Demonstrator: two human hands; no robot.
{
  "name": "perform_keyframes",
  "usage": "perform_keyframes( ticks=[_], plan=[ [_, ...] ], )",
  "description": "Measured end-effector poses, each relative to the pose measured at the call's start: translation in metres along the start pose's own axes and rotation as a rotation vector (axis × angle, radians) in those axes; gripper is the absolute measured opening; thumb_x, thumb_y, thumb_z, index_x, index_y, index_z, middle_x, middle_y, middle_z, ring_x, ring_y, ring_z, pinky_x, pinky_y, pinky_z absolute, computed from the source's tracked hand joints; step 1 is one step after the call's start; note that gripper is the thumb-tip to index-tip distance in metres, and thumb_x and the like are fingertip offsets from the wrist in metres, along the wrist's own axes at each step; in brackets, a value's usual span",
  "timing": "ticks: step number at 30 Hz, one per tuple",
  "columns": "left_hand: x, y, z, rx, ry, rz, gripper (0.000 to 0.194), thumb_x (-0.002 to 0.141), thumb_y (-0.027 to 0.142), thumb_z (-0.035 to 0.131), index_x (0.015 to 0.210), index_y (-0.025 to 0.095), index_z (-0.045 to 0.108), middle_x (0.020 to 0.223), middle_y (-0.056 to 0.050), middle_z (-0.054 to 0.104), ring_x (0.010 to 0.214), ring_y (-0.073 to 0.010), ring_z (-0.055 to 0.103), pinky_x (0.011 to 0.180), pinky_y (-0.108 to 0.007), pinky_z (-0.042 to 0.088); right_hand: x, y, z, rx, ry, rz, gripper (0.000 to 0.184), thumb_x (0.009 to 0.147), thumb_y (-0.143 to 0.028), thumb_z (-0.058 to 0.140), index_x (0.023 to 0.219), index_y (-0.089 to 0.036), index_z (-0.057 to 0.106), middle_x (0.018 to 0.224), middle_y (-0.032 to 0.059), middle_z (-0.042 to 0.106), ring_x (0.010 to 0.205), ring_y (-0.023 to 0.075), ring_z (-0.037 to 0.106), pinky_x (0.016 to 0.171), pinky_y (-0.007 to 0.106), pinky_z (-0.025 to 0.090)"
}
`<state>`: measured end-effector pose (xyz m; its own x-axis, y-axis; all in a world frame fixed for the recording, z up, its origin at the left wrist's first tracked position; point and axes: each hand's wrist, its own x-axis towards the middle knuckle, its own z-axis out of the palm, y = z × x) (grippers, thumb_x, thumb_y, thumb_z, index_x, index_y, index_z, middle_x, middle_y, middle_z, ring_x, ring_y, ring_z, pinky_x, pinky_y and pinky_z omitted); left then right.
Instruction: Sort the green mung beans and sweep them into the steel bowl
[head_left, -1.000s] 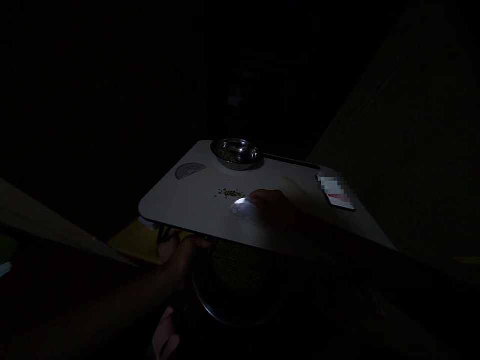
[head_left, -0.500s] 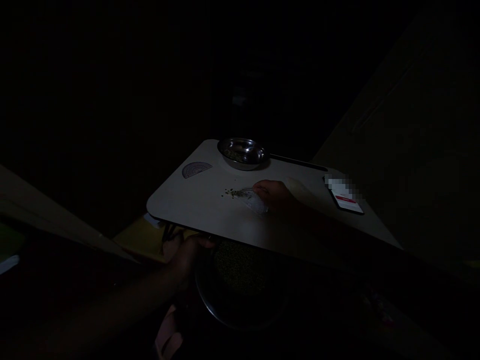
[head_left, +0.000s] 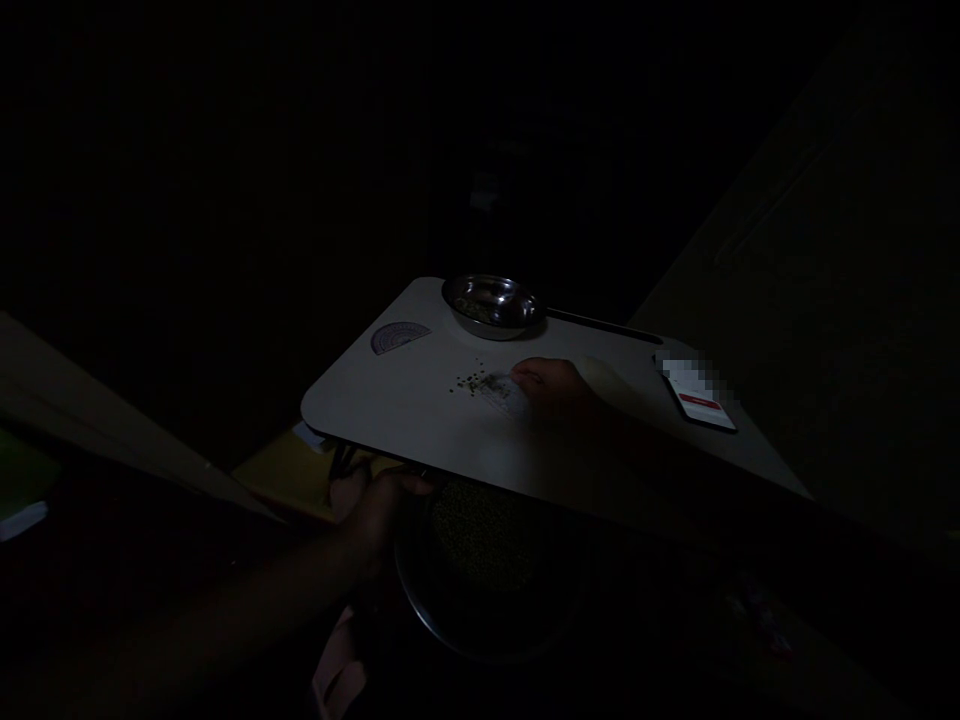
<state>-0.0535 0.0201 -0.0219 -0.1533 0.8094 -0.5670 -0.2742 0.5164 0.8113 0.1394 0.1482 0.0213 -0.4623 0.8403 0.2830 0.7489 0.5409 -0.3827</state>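
Note:
My right hand (head_left: pixel 551 385) is closed on a clear plastic piece (head_left: pixel 504 398), held low over the white tabletop (head_left: pixel 390 410). Small dark green grains (head_left: pixel 476 382) lie scattered at its left edge. Below the table's front edge, my left hand (head_left: pixel 386 505) grips the rim of a large metal bowl (head_left: pixel 431 615); its fingers are dim and partly hidden. Many green grains (head_left: pixel 487 540) fill the bottom of that bowl. A smaller steel bowl (head_left: pixel 510 322) with some grains in it stands at the back of the tabletop.
A clear protractor (head_left: pixel 400 337) lies at the table's left. Toward the right edge rests a phone (head_left: pixel 701 400) with a lit screen. A dark slot (head_left: pixel 607 326) runs along the back edge. A wall rises at the right; most surroundings are too dark to make out.
The clear plastic piece now sits flatter and less distinct beside the grains, which are spread a little wider. The whole view has shifted slightly. My left hand stays at the bowl's rim.

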Motion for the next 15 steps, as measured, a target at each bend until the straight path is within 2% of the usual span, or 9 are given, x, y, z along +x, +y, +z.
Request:
perform_keyframes(
  ticks=[9,15],
  plan=[
    [-0.002,0.0,-0.001,-0.002,-0.051,0.026,0.036,0.051,0.021,0.051,0.085,0.008,0.051,0.071,-0.008,0.058,0.069,-0.0234,0.054,0.059,-0.035,0.04,0.004,0.001,0.005,-0.051,0.04,0.036,0.024,0.07,-0.024,0.034,0.074,-0.015,0.056,0.072,0.0036,0.058,0.064,0.0116,0.05,0.056,0.021,0.034],
    [0.007,-0.01,-0.003,-0.012,-0.048,0.04,0.039,0.05,0.02,0.051,0.088,0.008,0.05,0.072,-0.008,0.058,0.07,-0.0241,0.053,0.058,-0.035,0.04,0.008,0.0,0.006,-0.079,0.021,0.028,0.025,0.071,-0.024,0.033,0.076,-0.015,0.056,0.071,0.0034,0.058,0.063,0.0114,0.049,0.056,0.021,0.034]
  ],
)
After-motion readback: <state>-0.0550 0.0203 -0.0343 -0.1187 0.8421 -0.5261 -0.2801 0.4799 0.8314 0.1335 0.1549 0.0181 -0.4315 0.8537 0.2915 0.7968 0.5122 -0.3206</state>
